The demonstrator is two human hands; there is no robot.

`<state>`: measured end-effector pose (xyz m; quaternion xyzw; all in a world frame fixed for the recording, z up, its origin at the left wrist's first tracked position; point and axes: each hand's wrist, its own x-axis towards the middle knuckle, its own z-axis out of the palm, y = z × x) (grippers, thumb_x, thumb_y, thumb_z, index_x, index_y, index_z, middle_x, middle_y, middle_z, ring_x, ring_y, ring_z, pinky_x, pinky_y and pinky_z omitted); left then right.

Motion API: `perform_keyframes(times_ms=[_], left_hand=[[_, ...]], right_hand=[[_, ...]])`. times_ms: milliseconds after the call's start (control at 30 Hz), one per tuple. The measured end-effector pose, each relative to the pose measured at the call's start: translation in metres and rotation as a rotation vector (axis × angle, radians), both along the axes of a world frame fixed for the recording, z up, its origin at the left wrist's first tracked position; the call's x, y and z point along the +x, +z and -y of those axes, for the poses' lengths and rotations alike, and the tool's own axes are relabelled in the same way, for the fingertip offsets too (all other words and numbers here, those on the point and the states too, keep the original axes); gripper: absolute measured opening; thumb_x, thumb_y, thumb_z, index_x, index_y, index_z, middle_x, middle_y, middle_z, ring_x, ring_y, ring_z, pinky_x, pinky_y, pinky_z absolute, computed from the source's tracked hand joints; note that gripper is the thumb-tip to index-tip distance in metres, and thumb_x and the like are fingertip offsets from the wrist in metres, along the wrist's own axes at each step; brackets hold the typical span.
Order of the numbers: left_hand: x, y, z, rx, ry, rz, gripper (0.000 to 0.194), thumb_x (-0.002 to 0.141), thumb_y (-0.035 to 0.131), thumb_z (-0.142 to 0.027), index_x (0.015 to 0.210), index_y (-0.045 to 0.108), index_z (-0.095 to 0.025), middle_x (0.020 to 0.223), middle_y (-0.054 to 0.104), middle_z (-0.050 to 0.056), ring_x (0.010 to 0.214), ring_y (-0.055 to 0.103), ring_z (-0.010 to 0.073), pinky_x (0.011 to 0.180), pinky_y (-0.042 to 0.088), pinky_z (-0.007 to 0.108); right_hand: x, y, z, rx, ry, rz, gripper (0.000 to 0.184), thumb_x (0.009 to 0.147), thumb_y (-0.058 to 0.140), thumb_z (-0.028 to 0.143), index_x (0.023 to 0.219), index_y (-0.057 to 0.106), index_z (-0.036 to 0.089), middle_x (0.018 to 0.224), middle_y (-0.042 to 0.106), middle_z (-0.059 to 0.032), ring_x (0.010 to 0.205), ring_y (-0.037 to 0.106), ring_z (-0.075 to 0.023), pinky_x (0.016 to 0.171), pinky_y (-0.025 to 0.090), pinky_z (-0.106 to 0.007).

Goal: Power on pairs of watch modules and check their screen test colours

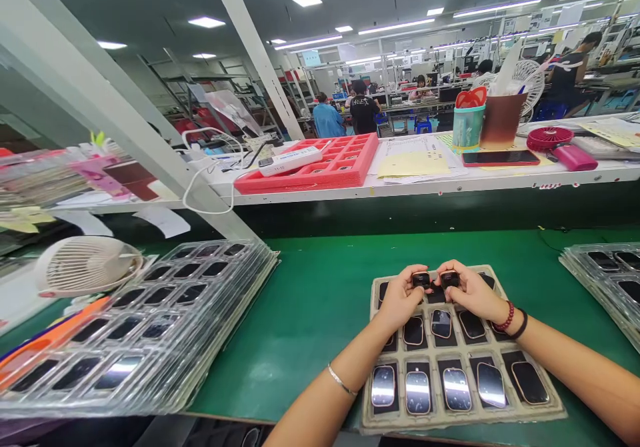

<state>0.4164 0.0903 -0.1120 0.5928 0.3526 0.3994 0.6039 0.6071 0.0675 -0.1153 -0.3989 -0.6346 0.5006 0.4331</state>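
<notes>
Over the back row of a beige moulded tray (pixel 440 352), my left hand (pixel 404 294) grips a small dark smartwatch body (pixel 421 279) with a gold-coloured rim. My right hand (pixel 467 288) holds a second, similar smartwatch body (pixel 449 278) just beside it. Both are pinched between thumb and fingers, raised a little above the tray. Rows of rounded square watch bodies (pixel 456 389) lie in the tray's pockets, dark faces up, several of them reflecting light. My hands and wrists hide parts of the back row.
Stacked clear trays of watch bodies (pixel 160 294) stand at left, beside a white fan (pixel 87 266). Another tray stack (pixel 610 274) sits at right on the green mat (pixel 310 314). The shelf ahead carries a red foam tray (pixel 345 160), papers, a phone (pixel 500 158) and cups. People work farther back.
</notes>
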Motion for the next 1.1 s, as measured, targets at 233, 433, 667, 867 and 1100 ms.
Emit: perform_keyframes(times_ms=[233, 433, 667, 867, 1100], left_hand=[[-0.0008, 0.0026, 0.0015, 0.051, 0.013, -0.019, 0.025, 0.079, 0.058, -0.027, 0.1, 0.058, -0.014, 0.093, 0.065, 0.008, 0.073, 0.065, 0.0151, 0.06, 0.049, 0.022], [0.0, 0.0058, 0.0035, 0.066, 0.008, 0.007, 0.024, 0.077, 0.061, -0.026, 0.098, 0.059, -0.014, 0.094, 0.066, 0.008, 0.079, 0.064, 0.0173, 0.074, 0.054, 0.03], [0.0007, 0.0032, 0.0035, 0.04, -0.008, 0.015, 0.037, 0.071, 0.06, -0.013, 0.108, 0.056, -0.016, 0.1, 0.066, 0.008, 0.086, 0.065, 0.0175, 0.075, 0.052, 0.027], [-0.0007, -0.0015, -0.0004, 0.036, 0.017, -0.012, 0.036, 0.076, 0.054, -0.015, 0.113, 0.056, -0.014, 0.102, 0.063, 0.009, 0.074, 0.062, 0.0133, 0.059, 0.046, 0.021], [-0.0003, 0.0, 0.0002, 0.015, 0.016, 0.011, 0.041, 0.073, 0.056, -0.012, 0.113, 0.055, -0.016, 0.102, 0.064, 0.008, 0.079, 0.062, 0.0143, 0.065, 0.049, 0.022]], right_hand=[[0.0005, -0.0004, 0.0003, -0.012, 0.007, 0.012, 0.017, 0.088, 0.045, 0.023, 0.103, 0.049, 0.019, 0.087, 0.058, -0.0016, 0.058, 0.056, -0.0096, 0.053, 0.044, -0.024], [0.0, 0.0013, 0.001, -0.006, 0.011, 0.009, 0.022, 0.084, 0.049, 0.019, 0.105, 0.049, 0.019, 0.092, 0.058, -0.0025, 0.062, 0.057, -0.0104, 0.059, 0.047, -0.026], [-0.0009, 0.0018, 0.0016, -0.002, -0.008, 0.005, 0.028, 0.08, 0.054, 0.018, 0.107, 0.048, 0.02, 0.092, 0.059, -0.0021, 0.062, 0.055, -0.0103, 0.057, 0.045, -0.025], [-0.0002, 0.002, 0.0008, 0.048, -0.034, 0.074, 0.03, 0.078, 0.049, 0.011, 0.107, 0.049, 0.019, 0.088, 0.061, -0.0025, 0.068, 0.056, -0.0125, 0.057, 0.043, -0.024], [0.0001, 0.0011, 0.0007, 0.052, -0.015, 0.058, 0.036, 0.075, 0.051, 0.01, 0.109, 0.048, 0.02, 0.092, 0.061, -0.0036, 0.082, 0.06, -0.0163, 0.068, 0.048, -0.027]])
